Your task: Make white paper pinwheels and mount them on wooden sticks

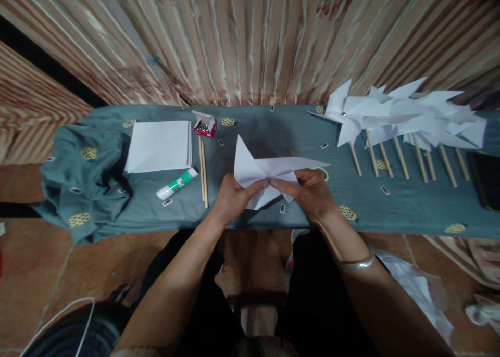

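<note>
A white paper pinwheel [269,168] with pointed, folded blades is held between both hands over the front middle of the table. My left hand [234,196] grips its left side, the thumb pressed near the centre. From the right, my right hand [312,189] pinches it, its thumb tip meeting the left one at the middle. Fingers behind the paper are hidden. Partly covered by the right hand and the paper is a pair of scissors with a pale green handle [323,174].
Left on the cloth-covered table [250,219] lie a paper stack [159,146], a glue stick [177,183], wooden sticks [203,172] and an open red box of small metal pins [204,125]. Several finished pinwheels [406,117] with sticks lie right, near a dark phone-like object [484,180].
</note>
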Motion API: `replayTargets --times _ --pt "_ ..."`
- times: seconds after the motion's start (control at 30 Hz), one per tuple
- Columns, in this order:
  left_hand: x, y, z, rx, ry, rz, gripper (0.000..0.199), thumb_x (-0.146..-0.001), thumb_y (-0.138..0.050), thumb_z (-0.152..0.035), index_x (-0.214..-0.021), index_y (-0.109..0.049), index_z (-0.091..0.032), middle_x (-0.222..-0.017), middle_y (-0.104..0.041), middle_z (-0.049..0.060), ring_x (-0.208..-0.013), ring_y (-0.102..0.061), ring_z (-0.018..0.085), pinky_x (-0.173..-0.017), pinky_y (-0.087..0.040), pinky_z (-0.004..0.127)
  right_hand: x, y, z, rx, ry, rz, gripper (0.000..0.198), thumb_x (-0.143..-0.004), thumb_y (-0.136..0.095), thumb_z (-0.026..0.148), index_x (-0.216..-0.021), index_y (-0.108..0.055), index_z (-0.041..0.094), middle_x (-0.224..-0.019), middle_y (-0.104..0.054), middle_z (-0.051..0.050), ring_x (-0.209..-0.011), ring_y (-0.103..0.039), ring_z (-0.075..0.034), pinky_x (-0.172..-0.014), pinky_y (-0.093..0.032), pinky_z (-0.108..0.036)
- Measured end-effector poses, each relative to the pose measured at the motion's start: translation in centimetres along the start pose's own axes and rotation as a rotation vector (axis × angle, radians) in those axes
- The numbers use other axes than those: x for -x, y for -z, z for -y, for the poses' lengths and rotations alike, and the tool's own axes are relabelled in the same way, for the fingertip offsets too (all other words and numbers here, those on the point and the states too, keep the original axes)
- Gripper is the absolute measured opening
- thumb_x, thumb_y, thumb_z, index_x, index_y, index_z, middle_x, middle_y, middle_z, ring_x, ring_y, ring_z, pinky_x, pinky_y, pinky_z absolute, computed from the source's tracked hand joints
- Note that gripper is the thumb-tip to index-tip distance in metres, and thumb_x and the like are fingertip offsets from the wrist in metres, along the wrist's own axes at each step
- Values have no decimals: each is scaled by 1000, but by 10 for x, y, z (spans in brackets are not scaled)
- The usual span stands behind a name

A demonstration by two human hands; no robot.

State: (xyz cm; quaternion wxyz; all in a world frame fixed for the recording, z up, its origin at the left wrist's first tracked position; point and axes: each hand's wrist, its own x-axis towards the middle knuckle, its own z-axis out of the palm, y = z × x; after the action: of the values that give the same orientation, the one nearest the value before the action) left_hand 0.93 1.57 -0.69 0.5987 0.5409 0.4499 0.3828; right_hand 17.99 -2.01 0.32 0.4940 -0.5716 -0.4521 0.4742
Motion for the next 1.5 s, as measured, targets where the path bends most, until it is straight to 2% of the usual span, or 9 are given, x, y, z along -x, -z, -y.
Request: replayTargets --times 0.2,0.57,0.73,1.1,1.5 --pt "0 -1 -4 4 14 -41 24 -65 -82 -30 -81 -79 -12 -87 -80 9 -80 -74 24 -73 -61 33 2 -2 2 56 25 -25 16 -66 -82 39 -68 -79 24 -73 -76 -1 -68 -67 -19 -61 -54 -32" --pt "-3 -2 -3 72 49 -81 29 -59 -86 -31 -81 -79 -12 -86 -80 8 -76 -74 23 -73 -61 34 2 -3 3 42 3 -12 24 -62 -85 44 -64 -77 21 -69 -75 -2 -62 -64 -17 -60 -51 -30" --pt "-3 -3 -4 122 78 -86 33 -55 -88 -31 -80 -79 -12 -85 -80 8 -76 -74 23 -74 -61 35 3 -3 2 72 27 -4 28 -65 -83 48 -64 -76 21 -67 -73 -3 -66 -65 -19 -60 -51 -30" --pt "-4 -4 -4 114 85 -84 30 -56 -87 -30 -79 -79 -12 -84 -80 8 -75 -74 23 -72 -61 34 2 -1 0 147 81 -20 22 -69 -79 43 -69 -76 21 -74 -76 -3 -70 -67 -20 -67 -53 -33" --pt "-2 -4 -5 116 84 -90 31 -57 -87 -29 -80 -78 -11 -85 -80 8 -76 -74 23 -73 -61 34 3 -3 2 119 61 -9 28 -70 -80 46 -60 -71 22 -63 -69 -2 -74 -67 -22 -66 -54 -33"
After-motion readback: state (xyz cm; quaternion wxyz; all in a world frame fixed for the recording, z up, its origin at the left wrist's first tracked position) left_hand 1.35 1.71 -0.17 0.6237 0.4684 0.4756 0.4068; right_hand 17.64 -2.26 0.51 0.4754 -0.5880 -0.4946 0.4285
